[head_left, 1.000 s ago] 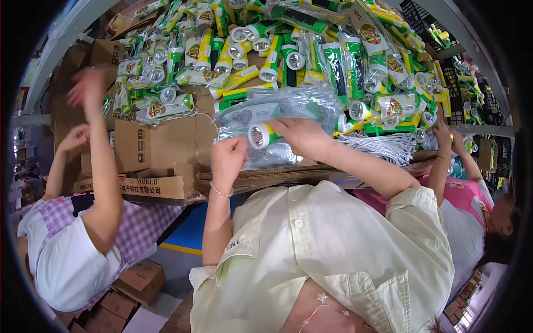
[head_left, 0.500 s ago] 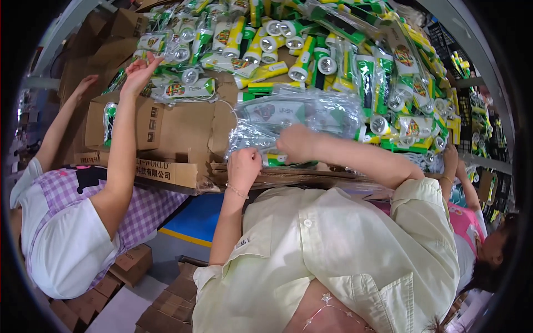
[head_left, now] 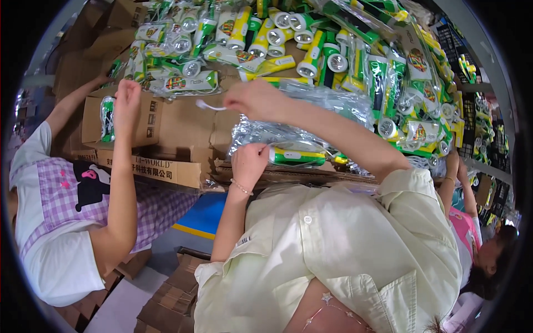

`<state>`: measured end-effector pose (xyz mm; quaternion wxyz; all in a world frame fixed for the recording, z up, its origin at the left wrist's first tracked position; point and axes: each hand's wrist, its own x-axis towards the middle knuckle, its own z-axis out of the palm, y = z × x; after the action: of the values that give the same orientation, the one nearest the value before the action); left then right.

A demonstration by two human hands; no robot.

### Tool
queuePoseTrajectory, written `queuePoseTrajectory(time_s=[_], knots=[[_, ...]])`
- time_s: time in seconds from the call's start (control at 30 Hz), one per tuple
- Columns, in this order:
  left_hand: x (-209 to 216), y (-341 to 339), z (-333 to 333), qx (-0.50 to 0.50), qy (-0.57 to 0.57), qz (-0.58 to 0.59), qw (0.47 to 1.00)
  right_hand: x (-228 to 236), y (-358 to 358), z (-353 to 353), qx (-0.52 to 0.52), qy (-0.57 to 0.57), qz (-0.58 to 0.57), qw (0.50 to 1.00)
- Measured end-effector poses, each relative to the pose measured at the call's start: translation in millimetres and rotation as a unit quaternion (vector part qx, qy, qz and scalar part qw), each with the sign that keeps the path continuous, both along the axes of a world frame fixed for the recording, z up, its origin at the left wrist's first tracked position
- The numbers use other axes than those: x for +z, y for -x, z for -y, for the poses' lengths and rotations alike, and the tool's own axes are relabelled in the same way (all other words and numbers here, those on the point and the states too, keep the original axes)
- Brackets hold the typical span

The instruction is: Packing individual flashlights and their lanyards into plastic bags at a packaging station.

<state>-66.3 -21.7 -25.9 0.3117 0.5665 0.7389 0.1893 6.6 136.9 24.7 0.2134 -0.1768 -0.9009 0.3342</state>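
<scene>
My left hand [head_left: 249,165] is closed at the near edge of the carton bench, its fingertips at the left end of a green and yellow flashlight [head_left: 300,157]. Clear plastic shows around that flashlight. Farther up, my right hand [head_left: 256,101] pinches a white cable [head_left: 211,105], whose free end sticks out to the left. Beneath my right forearm lies a stack of clear plastic bags [head_left: 311,116] with printed fronts.
Many green and yellow flashlights [head_left: 311,55], some bagged, heap across the far side. An opened carton [head_left: 152,125] stands at left beside a co-worker's raised hand [head_left: 129,97]. Another person's arms [head_left: 452,169] reach in at right. Black crates [head_left: 452,47] stand beyond.
My right hand has moved up and left off the bags, drawing the white cable out. More of the flashlight by my left hand now shows. The co-worker's raised hand has come down and closed.
</scene>
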Motion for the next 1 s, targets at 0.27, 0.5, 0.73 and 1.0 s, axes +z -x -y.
queuePoseTrajectory(time_s=[0.27, 0.5, 0.73, 1.0], knots=[[-11, 12, -11, -0.037, 0.013, 0.038, 0.999, -33, -110, 76, -0.051, 0.43, -0.127, 0.892], [9, -5, -7, -0.02, -0.007, 0.002, 1.0, -81, -157, 90, -0.091, -0.01, 0.413, 0.906], [-9, 5, -2, -0.049, 0.041, 0.234, 0.97, -68, -137, 94, -0.061, -0.088, 0.358, 0.928], [-7, -4, -13, 0.061, 0.054, 0.225, 0.971, -41, -102, 79, -0.193, -0.01, 0.016, 0.981]])
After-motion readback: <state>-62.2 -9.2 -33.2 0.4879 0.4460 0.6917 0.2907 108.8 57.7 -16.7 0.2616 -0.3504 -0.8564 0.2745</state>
